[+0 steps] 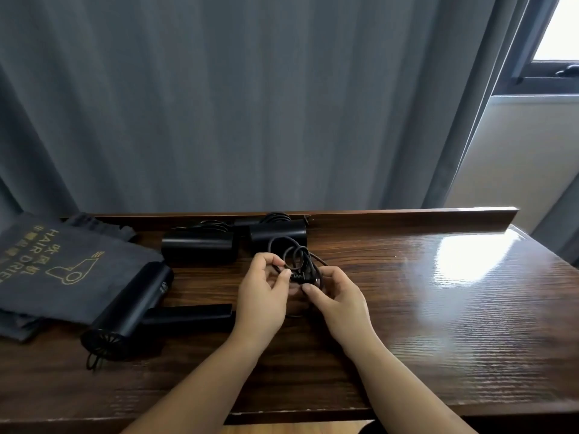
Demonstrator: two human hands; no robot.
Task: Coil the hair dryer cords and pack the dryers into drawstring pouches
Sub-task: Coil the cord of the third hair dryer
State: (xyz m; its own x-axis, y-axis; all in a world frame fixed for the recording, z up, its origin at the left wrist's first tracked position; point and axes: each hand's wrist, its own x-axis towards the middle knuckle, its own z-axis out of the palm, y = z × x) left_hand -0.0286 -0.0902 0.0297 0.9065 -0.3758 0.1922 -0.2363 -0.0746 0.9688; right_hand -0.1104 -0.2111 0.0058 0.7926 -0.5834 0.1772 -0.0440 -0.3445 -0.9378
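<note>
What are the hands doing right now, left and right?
Left hand: closed, pinching the coiled black cord.
Right hand: closed, gripping the same cord near its plug.

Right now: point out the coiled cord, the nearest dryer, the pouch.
coiled cord [289, 250], head view, upper loop
nearest dryer [134, 303], head view, barrel
pouch [62, 270], head view, printed face

On the desk, a stack of pouches lies at the far left, with one dryer beside it to the right. Two more dryers sit behind, against the back rail. The cord is held at centre between both hands, before the right-hand rear dryer.
</note>
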